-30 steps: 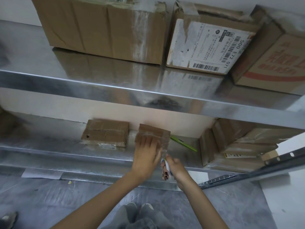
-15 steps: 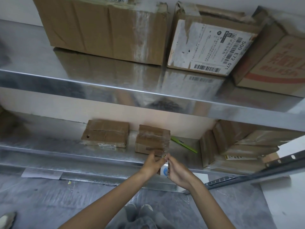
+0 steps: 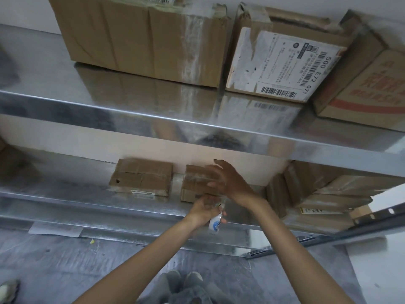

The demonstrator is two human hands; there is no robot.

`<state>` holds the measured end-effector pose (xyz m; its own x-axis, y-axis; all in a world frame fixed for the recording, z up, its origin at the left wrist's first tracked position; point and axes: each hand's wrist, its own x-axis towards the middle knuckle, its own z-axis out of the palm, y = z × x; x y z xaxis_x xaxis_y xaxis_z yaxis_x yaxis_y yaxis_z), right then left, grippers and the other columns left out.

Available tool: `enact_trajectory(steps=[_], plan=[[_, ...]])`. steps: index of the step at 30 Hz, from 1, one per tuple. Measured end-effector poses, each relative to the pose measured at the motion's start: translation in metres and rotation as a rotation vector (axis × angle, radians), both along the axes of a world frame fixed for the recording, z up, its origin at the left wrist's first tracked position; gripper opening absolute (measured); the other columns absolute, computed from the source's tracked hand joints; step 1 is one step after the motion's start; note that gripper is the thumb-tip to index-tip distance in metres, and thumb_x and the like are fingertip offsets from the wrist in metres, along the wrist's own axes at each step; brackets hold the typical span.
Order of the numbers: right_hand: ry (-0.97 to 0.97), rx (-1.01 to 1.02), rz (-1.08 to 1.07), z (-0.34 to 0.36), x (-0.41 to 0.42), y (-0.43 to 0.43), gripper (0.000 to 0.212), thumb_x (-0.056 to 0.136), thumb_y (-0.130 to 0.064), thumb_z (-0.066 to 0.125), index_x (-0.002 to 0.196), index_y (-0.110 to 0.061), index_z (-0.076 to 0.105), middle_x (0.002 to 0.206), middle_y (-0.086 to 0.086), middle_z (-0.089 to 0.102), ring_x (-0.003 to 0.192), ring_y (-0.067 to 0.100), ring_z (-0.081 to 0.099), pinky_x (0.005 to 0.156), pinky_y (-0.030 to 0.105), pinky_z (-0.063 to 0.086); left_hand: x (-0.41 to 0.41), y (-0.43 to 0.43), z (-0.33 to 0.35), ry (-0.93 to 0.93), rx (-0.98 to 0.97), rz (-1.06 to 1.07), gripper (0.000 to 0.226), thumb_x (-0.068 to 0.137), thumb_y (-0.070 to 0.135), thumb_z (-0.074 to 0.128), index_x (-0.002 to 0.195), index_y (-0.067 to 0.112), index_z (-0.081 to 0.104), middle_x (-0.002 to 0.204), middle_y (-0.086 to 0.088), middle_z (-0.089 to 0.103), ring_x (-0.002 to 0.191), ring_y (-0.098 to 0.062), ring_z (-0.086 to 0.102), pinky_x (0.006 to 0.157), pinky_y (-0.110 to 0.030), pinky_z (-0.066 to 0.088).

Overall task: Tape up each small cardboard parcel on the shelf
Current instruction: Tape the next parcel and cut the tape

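A metal shelving unit is seen from above, its upper shelf [image 3: 153, 119] shining and its lower shelf [image 3: 65, 194] set deeper beneath it. On the upper shelf three big cartons are stood side by side: a plain brown carton [image 3: 135, 34] at the left, a carton with a torn white shipping label [image 3: 280, 60] in the middle, and a red-printed carton [image 3: 368, 88] at the right edge. At the right end of the lower shelf a stack of flattened cardboard boxes [image 3: 324, 189] is leaned and piled. A grey floor [image 3: 65, 270] is seen below, with a pair of shoes [image 3: 184, 279] at the bottom of the view.

Two small parcels are laid near the back wall of the lower shelf, just beside each other but apart. The left parcel [image 3: 140, 179] is left untouched. The right parcel [image 3: 195, 185] is shown with glossy clear tape across its top.

The right hand [image 3: 228, 181] is held over the right parcel's top with its fingers straight and spread; because of blur, it cannot be told whether the cardboard is touched. The left hand [image 3: 203, 210] is placed at the front edge of the same parcel, its fingers curled round a small white and blue tape dispenser [image 3: 215, 222], which is gripped just below the parcel's front face.
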<state>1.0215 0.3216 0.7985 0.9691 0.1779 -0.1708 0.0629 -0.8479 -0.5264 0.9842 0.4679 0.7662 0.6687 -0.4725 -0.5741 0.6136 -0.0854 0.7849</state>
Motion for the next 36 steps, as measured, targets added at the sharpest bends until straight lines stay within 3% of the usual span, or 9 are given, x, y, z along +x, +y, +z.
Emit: enact_trajectory(steps=[4, 7, 12, 20, 24, 29, 31, 33, 36], plan=[[-0.025, -0.076, 0.111, -0.040, 0.013, 0.002, 0.059, 0.091, -0.033, 0.059, 0.144, -0.022, 0.036, 0.142, 0.007, 0.039, 0.129, 0.028, 0.037, 0.108, 0.034, 0.032, 0.000, 0.005, 0.002, 0.059, 0.027, -0.080, 0.037, 0.092, 0.015, 0.063, 0.125, 0.010, 0.047, 0.083, -0.003, 0.073, 0.078, -0.020, 0.072, 0.082, -0.037, 0.056], [-0.102, -0.091, 0.065, -0.053, 0.014, 0.000, 0.060, 0.088, -0.035, 0.061, 0.142, -0.023, 0.038, 0.136, 0.006, 0.043, 0.120, 0.027, 0.042, 0.103, 0.033, 0.035, -0.005, 0.007, 0.006, 0.091, 0.026, -0.095, 0.037, 0.094, 0.017, 0.060, 0.128, 0.014, 0.047, 0.083, -0.002, 0.072, 0.078, -0.015, 0.073, 0.058, -0.021, 0.054], [-0.132, -0.101, 0.096, -0.060, 0.016, -0.002, 0.059, 0.089, -0.034, 0.059, 0.143, -0.020, 0.038, 0.139, 0.007, 0.042, 0.122, 0.028, 0.041, 0.105, 0.036, 0.035, -0.009, 0.006, 0.011, 0.138, 0.001, -0.037, 0.037, 0.094, 0.017, 0.061, 0.128, 0.011, 0.046, 0.083, -0.007, 0.071, 0.072, -0.011, 0.072, 0.045, -0.016, 0.046], [-0.176, -0.114, 0.098, -0.061, 0.014, -0.001, 0.057, 0.091, -0.032, 0.057, 0.143, -0.018, 0.038, 0.144, 0.007, 0.039, 0.128, 0.029, 0.038, 0.114, 0.034, 0.017, -0.006, 0.006, 0.015, 0.205, -0.011, -0.010, 0.035, 0.091, 0.014, 0.064, 0.123, 0.008, 0.051, 0.072, -0.007, 0.073, 0.066, -0.012, 0.072, 0.050, -0.020, 0.053], [-0.153, -0.109, 0.093, -0.063, 0.014, -0.001, 0.059, 0.091, -0.035, 0.058, 0.144, -0.021, 0.037, 0.145, 0.007, 0.037, 0.131, 0.030, 0.035, 0.116, 0.036, 0.011, -0.009, 0.008, 0.009, 0.268, -0.012, -0.001, 0.013, 0.093, 0.010, 0.061, 0.105, 0.010, 0.058, 0.072, -0.006, 0.073, 0.065, -0.013, 0.072, 0.055, -0.022, 0.057], [-0.121, -0.057, 0.098, -0.059, 0.014, -0.003, 0.059, 0.091, -0.036, 0.056, 0.145, -0.021, 0.035, 0.147, 0.006, 0.035, 0.135, 0.028, 0.030, 0.118, 0.039, 0.010, -0.016, 0.008, 0.005, 0.230, -0.026, 0.057, 0.015, 0.093, 0.010, 0.061, 0.107, 0.012, 0.058, 0.073, -0.005, 0.072, 0.061, -0.012, 0.071, 0.054, -0.024, 0.057], [-0.102, -0.008, 0.114, -0.051, 0.011, -0.003, 0.059, 0.091, -0.036, 0.058, 0.144, -0.020, 0.037, 0.146, 0.006, 0.036, 0.134, 0.024, 0.030, 0.117, 0.037, 0.016, -0.016, 0.007, 0.006, 0.190, -0.022, 0.059, 0.018, 0.093, 0.010, 0.061, 0.110, 0.012, 0.056, 0.075, -0.006, 0.072, 0.062, -0.014, 0.070, 0.065, -0.029, 0.058], [-0.115, 0.115, 0.048, -0.042, 0.004, -0.004, 0.052, 0.091, -0.033, 0.059, 0.139, -0.018, 0.044, 0.140, 0.003, 0.044, 0.129, 0.016, 0.037, 0.110, 0.028, 0.026, -0.016, 0.006, 0.006, 0.159, 0.006, 0.044, 0.016, 0.093, 0.009, 0.061, 0.108, 0.011, 0.056, 0.076, -0.008, 0.072, 0.065, -0.017, 0.071, 0.074, -0.033, 0.057], [-0.390, 0.202, -0.390, -0.045, -0.009, -0.021, 0.035, 0.097, -0.030, 0.042, 0.119, -0.011, 0.063, 0.120, 0.003, 0.062, 0.110, 0.016, 0.056, 0.093, 0.019, 0.036, -0.019, 0.002, 0.003, 0.149, -0.002, 0.049, 0.010, 0.092, 0.006, 0.060, 0.101, 0.010, 0.058, 0.075, -0.010, 0.072, 0.065, -0.021, 0.070, 0.081, -0.040, 0.056]])
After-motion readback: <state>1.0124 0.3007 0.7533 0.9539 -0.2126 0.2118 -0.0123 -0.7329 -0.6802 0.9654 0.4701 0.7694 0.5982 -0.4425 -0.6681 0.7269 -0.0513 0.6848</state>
